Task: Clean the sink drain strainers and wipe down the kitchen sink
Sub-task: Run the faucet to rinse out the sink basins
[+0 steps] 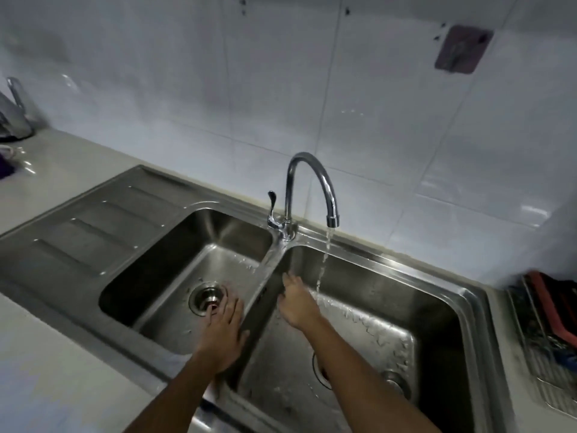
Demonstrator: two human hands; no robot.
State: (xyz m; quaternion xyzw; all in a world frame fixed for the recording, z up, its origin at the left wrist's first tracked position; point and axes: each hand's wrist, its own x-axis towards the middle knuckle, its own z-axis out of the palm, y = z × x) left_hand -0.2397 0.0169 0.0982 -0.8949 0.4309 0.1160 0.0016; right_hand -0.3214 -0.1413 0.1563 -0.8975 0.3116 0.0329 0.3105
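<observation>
Sink (368,257): we see brushed stainless steel, wet.
Faucet (312,170): polished chrome.
Wall tiles (390,104): glossy white ceramic.

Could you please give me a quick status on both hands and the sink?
Left hand open, fingers at left drain strainer. Right hand open, flat on right basin wall beside running water. Faucet on. Nothing in the way.

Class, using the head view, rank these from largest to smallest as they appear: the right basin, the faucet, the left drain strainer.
1. Right basin
2. Faucet
3. Left drain strainer

The basin lies nearer the camera, but the gaps are clear.
</observation>
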